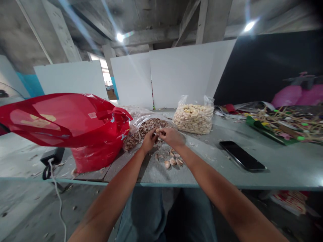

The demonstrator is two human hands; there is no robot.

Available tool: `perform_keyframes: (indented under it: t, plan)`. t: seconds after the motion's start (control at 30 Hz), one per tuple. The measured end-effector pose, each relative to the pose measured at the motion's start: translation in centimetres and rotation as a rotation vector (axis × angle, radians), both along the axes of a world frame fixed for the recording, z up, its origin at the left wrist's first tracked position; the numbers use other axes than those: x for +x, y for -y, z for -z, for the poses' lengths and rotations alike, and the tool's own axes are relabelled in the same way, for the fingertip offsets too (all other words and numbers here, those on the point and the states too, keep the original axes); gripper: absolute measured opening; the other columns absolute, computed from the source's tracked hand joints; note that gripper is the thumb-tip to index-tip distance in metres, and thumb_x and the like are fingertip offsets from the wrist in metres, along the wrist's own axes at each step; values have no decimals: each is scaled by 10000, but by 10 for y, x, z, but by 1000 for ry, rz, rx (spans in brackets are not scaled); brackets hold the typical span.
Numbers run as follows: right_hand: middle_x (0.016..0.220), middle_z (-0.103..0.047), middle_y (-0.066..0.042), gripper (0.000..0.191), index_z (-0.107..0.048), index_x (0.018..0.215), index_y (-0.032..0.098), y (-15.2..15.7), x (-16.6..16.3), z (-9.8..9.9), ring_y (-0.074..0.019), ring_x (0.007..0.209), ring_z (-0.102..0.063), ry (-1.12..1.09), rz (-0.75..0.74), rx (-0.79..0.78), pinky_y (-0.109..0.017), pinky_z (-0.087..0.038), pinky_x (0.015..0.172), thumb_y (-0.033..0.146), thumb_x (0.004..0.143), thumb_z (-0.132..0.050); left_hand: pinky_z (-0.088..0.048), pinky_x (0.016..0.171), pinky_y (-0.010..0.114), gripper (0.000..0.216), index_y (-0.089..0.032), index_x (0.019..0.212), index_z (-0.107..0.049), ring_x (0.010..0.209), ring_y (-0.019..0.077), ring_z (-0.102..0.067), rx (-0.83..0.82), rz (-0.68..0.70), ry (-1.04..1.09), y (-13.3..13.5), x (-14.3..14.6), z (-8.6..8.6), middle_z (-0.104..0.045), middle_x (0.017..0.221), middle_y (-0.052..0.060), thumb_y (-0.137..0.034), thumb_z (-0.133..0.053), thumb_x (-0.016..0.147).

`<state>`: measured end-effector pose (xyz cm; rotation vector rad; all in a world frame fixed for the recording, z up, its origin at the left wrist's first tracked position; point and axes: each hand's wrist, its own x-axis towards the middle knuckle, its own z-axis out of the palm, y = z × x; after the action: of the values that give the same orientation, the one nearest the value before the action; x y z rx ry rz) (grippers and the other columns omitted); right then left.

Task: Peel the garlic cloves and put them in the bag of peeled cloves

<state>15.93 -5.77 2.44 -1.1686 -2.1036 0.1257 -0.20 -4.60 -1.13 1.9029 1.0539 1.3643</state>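
My left hand [148, 140] and my right hand [172, 137] meet over the table, fingertips closed together on a small garlic clove [157, 130]. The fingers partly cover it. Just below my right hand lie several unpeeled garlic cloves [173, 161] on the tabletop. Behind my hands, a clear plastic bag holds a heap of brown garlic skins [143, 129]. Farther back and to the right stands a clear bag of peeled garlic cloves [193, 118], its top open.
A large red plastic bag [101, 134] stands on the left, beside a black box with a white cable [58, 198]. A black phone [241, 155] lies on the table [202, 171] to the right. Sticks and colourful scraps [285, 124] are piled at the far right. White panels [186, 74] rise behind.
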Motion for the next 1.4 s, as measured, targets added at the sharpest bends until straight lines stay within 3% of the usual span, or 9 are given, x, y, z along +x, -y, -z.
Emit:
perform_keyframes:
  t: [0.3,0.53,0.77,0.9,1.0,1.13,1.4]
  plan:
    - [910,-712,-92,237,-677,968,156,0,-5,1,-205,870,-639,-105,125,-38,-292,-456,804,287,850,-517,-412,522,212,499,-134,1276,-554,507,99,-502,-22,49,40,2,5,-2,-573,601,-19,-315,-602,814]
    - [873,-712,-64,268,-669,954,139,-19,4,13,-162,803,-646,-330,-46,-69,-249,-480,748,280,845,-469,-408,465,211,564,-155,1293,-529,501,113,-522,-102,111,124,5,10,-5,-574,615,-9,-432,-617,809]
    - [801,-700,-56,244,-665,898,142,-23,18,9,-168,735,-636,-424,108,-49,-265,-477,714,274,820,-475,-409,447,211,618,-164,1296,-521,516,106,-528,-141,117,184,4,8,-5,-630,741,28,-495,-630,786]
    - [766,-692,-58,255,-670,870,142,-25,25,8,-170,723,-627,-407,162,-34,-275,-474,726,326,842,-496,-424,439,214,592,-193,1307,-507,551,104,-565,-107,96,190,2,5,-5,-658,1024,86,-425,-647,780]
    - [838,-708,-55,258,-675,977,143,-22,19,8,-160,753,-635,-403,10,-54,-265,-482,729,297,834,-525,-437,447,209,581,-200,1300,-509,572,104,-593,-81,57,135,-1,3,-3,-634,1131,104,-335,-673,759]
    - [879,-723,-55,254,-716,953,161,-13,7,6,-163,785,-642,-306,-149,-109,-266,-480,739,305,843,-538,-446,464,202,534,-200,1273,-529,574,90,-591,-60,34,115,-3,2,0,-628,1169,106,-303,-661,767]
    - [772,-705,-50,234,-728,829,142,-7,8,1,-150,716,-605,-138,-76,-90,-237,-430,690,241,847,-516,-440,447,200,539,-193,1273,-537,560,100,-599,-106,20,112,0,3,-4,-657,1116,97,-267,-662,753]
